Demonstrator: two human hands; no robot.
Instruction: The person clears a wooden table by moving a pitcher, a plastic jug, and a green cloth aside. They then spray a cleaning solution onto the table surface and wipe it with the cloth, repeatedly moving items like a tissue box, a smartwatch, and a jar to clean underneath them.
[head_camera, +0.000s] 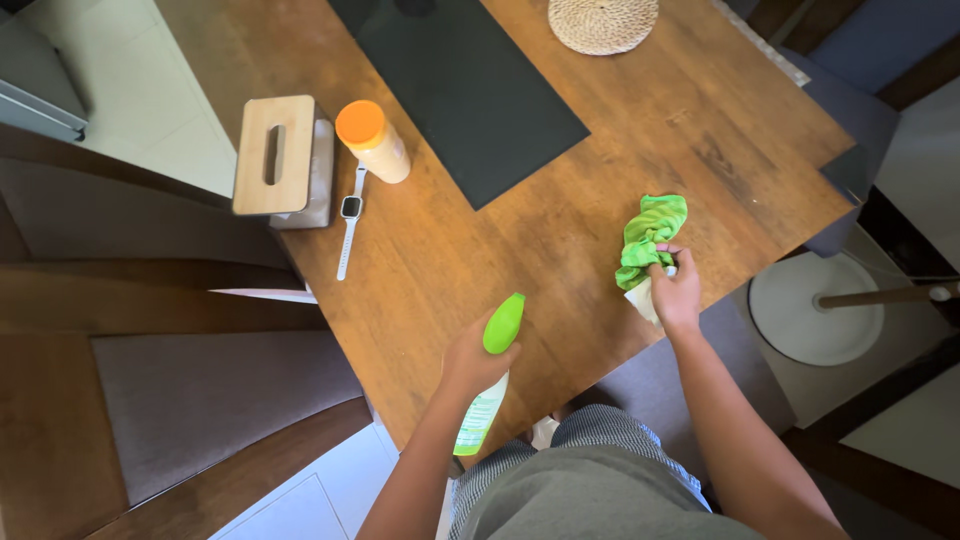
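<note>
Gripping a green-topped plastic spray bottle (492, 372) in the left hand (470, 360), nozzle aimed over the near edge of the brown wooden table (440, 260), while the right hand (677, 292) is closed on a crumpled green microfibre cloth (648, 236) on the right side. Risk I'd guess: spray drifting far-left onto the white-strapped wristwatch (350, 220) lying by the orange-lidded bottle (373, 140) and wooden-topped tissue box (278, 158), or hitting the black mat (470, 90)
</note>
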